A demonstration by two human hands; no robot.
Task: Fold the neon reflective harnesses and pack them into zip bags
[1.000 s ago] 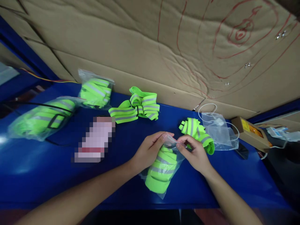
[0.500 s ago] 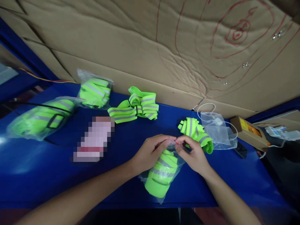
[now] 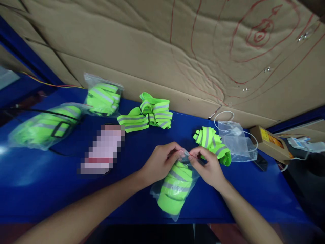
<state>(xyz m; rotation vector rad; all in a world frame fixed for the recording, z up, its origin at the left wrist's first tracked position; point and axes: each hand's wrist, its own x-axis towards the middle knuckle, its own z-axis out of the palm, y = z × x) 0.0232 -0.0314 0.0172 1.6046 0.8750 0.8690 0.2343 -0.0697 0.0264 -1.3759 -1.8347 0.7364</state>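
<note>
A clear zip bag (image 3: 175, 213) hangs between my hands near the table's front edge, with a rolled neon-green reflective strap (image 3: 176, 186) inside. My left hand (image 3: 162, 161) pinches the left part of the bag's top edge between thumb and fingers. On the other side, my right hand (image 3: 207, 166) pinches the same edge, where a red line shows. Just behind my right hand lies a loose bundled green reflective strap (image 3: 212, 142). Another loose reflective strap (image 3: 154, 113), with black buckles, is farther back in the middle.
Two filled bags, a standing bag (image 3: 104, 98) and a lying bag (image 3: 45, 128), are on the left of the blue table (image 3: 122, 203). Nearby lies a blurred-out phone (image 3: 103, 149). At right are clear empty bags (image 3: 236, 145), a white cable and a cardboard box (image 3: 271, 144). Cardboard (image 3: 132, 44) walls the back.
My left fingers have shifted slightly along the bag's top edge, so a bit more of it shows between my hands. Both hands keep their pinch.
</note>
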